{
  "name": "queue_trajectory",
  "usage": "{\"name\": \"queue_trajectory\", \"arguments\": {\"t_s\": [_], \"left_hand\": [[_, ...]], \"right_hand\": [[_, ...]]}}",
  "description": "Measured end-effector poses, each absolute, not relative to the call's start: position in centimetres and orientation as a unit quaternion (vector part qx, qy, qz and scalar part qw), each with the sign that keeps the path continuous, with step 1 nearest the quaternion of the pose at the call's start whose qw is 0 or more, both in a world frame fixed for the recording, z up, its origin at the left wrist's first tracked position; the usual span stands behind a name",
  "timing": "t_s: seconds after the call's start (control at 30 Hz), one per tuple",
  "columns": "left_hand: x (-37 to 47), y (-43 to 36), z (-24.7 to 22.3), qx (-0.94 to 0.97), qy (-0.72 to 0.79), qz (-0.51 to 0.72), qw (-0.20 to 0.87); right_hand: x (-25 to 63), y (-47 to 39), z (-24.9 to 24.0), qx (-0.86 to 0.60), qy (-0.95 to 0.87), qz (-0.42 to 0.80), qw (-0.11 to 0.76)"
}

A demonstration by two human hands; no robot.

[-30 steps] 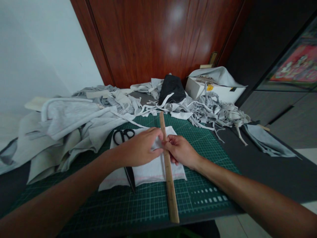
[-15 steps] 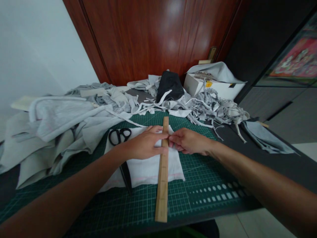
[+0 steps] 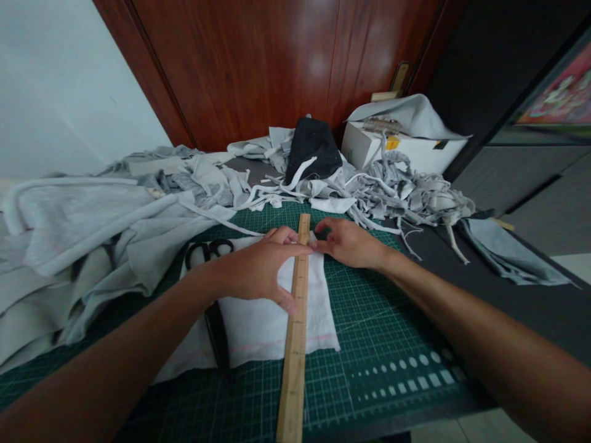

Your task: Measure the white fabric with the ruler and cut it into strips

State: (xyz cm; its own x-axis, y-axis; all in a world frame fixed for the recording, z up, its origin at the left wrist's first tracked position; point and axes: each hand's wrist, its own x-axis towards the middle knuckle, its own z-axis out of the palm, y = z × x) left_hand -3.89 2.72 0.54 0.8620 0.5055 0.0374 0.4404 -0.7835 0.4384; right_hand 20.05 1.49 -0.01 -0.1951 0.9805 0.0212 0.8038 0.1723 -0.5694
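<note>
A wooden ruler (image 3: 295, 344) lies lengthwise across a white cloth (image 3: 258, 326), near the cloth's right edge. My left hand (image 3: 258, 264) rests over both, fingers spread, one fingertip reaching across the ruler and another touching its left side lower down. On the right of the ruler, my right hand (image 3: 346, 243) pinches the cloth's upper right edge between thumb and fingertips. Black-handled scissors (image 3: 217, 335) lie on the cloth's left part, partly covered by my left forearm. Beneath everything is a green cutting mat (image 3: 369, 314) with a printed grid.
Grey and white fabric pieces (image 3: 115, 227) are heaped on the left. Behind the mat are a black cloth item (image 3: 314, 147), tangled fabric strips (image 3: 397, 184) and a white box (image 3: 415, 151). Folded grey fabric (image 3: 512, 249) lies at the right edge.
My right hand has shifted up slightly along the cloth's edge. My left hand's fingers have spread wider across the ruler. The camera view has moved a little.
</note>
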Motion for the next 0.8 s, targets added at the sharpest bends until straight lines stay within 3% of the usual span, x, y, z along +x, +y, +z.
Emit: {"name": "queue_trajectory", "arguments": {"t_s": [0.4,0.8], "left_hand": [[-3.6,1.5,0.1,0.930,0.288,0.093,0.209],[-3.3,1.1,-0.2,0.926,0.298,0.113,0.204]], "right_hand": [[19.3,2.1,0.0,-0.604,-0.722,0.266,0.208],[18.8,1.5,-1.2,-0.588,-0.740,0.177,0.275]]}}
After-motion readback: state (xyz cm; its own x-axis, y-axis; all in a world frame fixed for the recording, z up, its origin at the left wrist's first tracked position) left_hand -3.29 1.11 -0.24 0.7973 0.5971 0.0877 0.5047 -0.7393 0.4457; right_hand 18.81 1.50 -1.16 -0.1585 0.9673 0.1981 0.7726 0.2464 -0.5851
